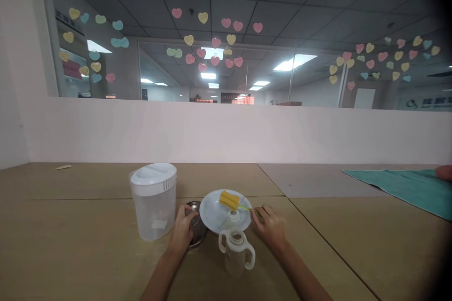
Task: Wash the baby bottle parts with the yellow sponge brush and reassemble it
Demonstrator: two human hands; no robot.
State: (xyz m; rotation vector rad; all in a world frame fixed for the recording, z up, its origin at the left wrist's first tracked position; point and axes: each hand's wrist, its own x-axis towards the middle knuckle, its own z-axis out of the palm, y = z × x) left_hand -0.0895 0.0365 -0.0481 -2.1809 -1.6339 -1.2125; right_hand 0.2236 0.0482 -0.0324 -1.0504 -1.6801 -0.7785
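My right hand grips the thin green handle of a bottle brush with a yellow sponge head. That sponge head is over a white plate, where a small white bottle part lies. My left hand is above a round metal dish, thumb and fingers drawn together around something I cannot make out, perhaps clear. In front of the plate, between both hands, stands a clear baby bottle with two white handles, its top uncovered.
A translucent plastic bucket with a white lid stands left of my left hand. A teal cloth lies at the far right, with part of a person's hand at its edge. A flat pale piece lies at the back left.
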